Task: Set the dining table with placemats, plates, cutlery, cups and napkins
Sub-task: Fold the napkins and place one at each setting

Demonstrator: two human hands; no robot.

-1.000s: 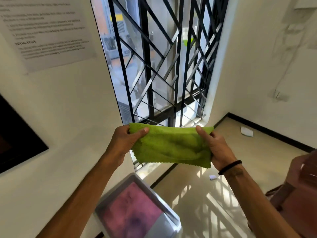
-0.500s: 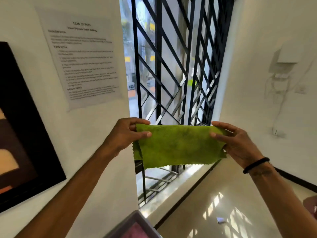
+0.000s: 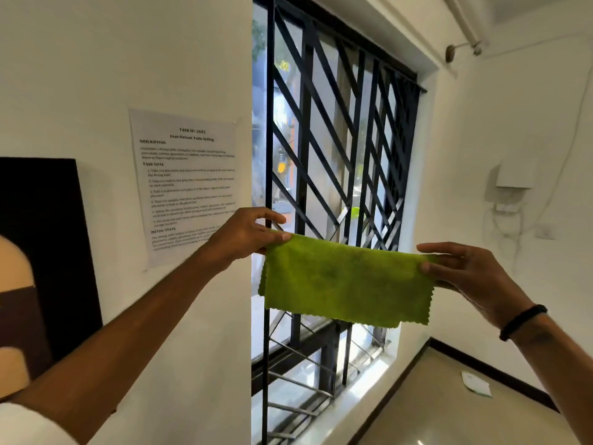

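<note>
A green cloth napkin (image 3: 346,281) with zigzag edges hangs folded in the air in front of a barred window. My left hand (image 3: 247,234) pinches its top left corner between thumb and fingers. My right hand (image 3: 465,271) pinches the top right corner, with the other fingers stretched out. The cloth is pulled flat between the two hands. No table, plates, cutlery or cups are in view.
A tall window with a black metal grille (image 3: 337,194) stands straight ahead. A printed task sheet (image 3: 189,187) is taped to the white wall on the left, beside a dark picture (image 3: 41,258). A scrap of paper (image 3: 476,383) lies on the floor at the lower right.
My view has tilted upward, so the tray and chair at the bottom have left the frame. Both hands still hold the napkin, now stretched wider and raised in front of the window.
</note>
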